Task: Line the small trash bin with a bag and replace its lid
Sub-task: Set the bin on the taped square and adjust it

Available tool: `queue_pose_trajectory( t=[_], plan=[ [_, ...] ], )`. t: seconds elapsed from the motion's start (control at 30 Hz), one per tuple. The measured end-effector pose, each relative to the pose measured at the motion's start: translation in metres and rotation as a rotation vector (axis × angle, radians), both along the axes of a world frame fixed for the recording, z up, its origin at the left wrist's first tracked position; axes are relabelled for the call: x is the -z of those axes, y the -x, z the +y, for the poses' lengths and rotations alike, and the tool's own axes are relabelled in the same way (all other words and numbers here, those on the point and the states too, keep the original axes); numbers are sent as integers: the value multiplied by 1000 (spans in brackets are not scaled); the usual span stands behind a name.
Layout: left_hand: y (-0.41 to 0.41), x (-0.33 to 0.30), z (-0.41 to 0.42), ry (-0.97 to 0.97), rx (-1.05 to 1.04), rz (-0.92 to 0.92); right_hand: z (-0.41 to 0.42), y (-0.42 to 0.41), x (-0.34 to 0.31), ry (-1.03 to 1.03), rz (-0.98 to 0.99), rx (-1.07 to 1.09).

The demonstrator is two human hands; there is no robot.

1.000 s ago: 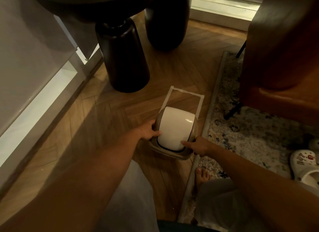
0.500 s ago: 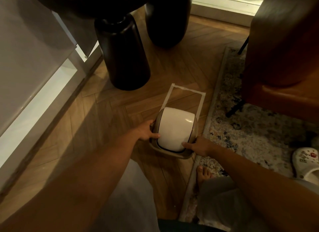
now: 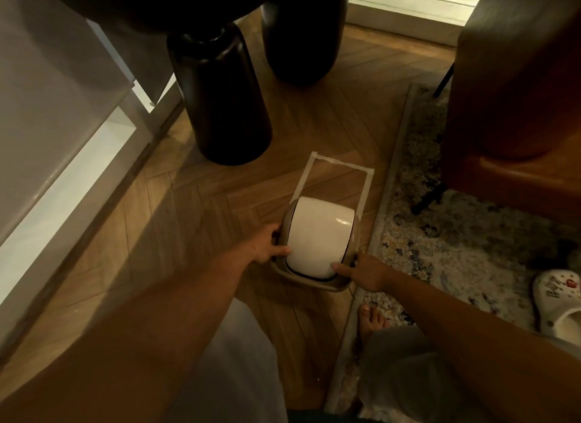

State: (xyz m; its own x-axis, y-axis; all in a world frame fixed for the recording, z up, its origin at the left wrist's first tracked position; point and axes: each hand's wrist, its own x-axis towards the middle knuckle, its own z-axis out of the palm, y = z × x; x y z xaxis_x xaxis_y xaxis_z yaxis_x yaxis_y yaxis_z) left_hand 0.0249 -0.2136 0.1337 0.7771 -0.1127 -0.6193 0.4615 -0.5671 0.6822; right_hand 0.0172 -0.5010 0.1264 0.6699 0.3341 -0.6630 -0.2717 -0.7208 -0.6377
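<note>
Meanwhile, almost nothing has shifted over the last second: the small bin (image 3: pixel 317 249) sits on the wood floor at the near end of the taped outline (image 3: pixel 333 177), its pale domed lid (image 3: pixel 316 238) on. The left hand (image 3: pixel 265 245) and right hand (image 3: pixel 366 271) remain curled against its two sides, holding the rim. In this dim light I cannot tell whether a bag is inside, so the lid is probably being seated or about to lift.

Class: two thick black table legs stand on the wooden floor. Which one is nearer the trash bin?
The left black leg, standing just beyond the taped outline from the trash bin. The other black leg stands farther back, near the window sill.
</note>
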Motion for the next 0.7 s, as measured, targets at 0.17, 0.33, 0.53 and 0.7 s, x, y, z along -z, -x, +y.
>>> queue_pose_trajectory(
  t=[0.17, 0.33, 0.53, 0.7],
  plan=[
    [-4, -4, -3, -4, 7, -17, 1, -3, 4, 9, -70, 73],
    [-3, -6, -7, -90, 54, -58, 0, -5, 1, 32, -49, 51],
    [0, -18, -18, -42, 11, -123, 3, -10, -14, 83, -226, 42],
    [2, -25, -20, -42, -51, -147, 21, -10, -31, -107, -399, 224]
  ],
)
